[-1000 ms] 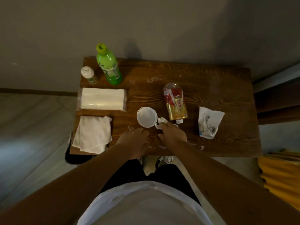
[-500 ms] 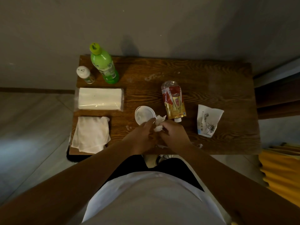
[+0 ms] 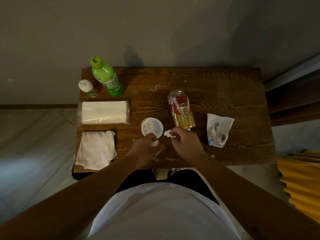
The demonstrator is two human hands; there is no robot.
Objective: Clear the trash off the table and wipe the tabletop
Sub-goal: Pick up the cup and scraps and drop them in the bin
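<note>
**Two fistfuls of scraps, and plenty left to knock over**

My left hand is curled round a small wad of white paper, and my right hand pinches another crumpled bit between thumb and fingertips. Both hover over the near edge of the table, around its middle.

The wads are small and loosely held, so I judge one could slip out as I carry it off and land on the floor. More torn flecks lie along the near edge under my wrists; a careless sweep of my forearm could brush them off.

The white cup stands just beside my left knuckles, close enough that a clumsy lift could tip it. The red-and-gold bottle lies on its side just beyond my right hand and looks ready to roll if nudged. The flattened paper cup sits toward the right edge, untouched.

The folded cloth waits at the near left corner. If I wipe before the crumbs are gathered, I will likely smear the pale marks and push bits about.
</note>
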